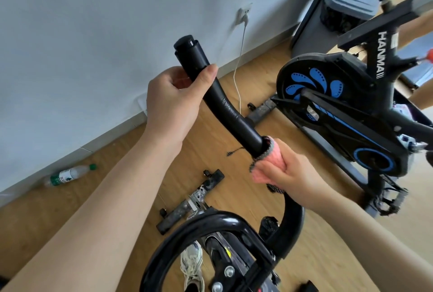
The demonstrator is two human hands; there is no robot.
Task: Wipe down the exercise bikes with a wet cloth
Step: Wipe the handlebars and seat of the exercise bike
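A black handlebar [230, 113] of the near exercise bike rises from the lower middle toward the wall. My left hand [174, 102] is closed around its upper end, thumb pressed on the grip just below the end cap. Lower on the same bar, my right hand [284, 173] holds a pink cloth [269, 162] with a grey edge, wrapped around the bar. The looped part of the handlebar [210, 223] curves below my hands.
A second black and blue exercise bike [339, 104] stands to the right on the wooden floor. A plastic bottle [70, 174] lies by the wall at left. A white cable [239, 76] hangs from a wall socket. A grey bin [339, 3] stands at the back.
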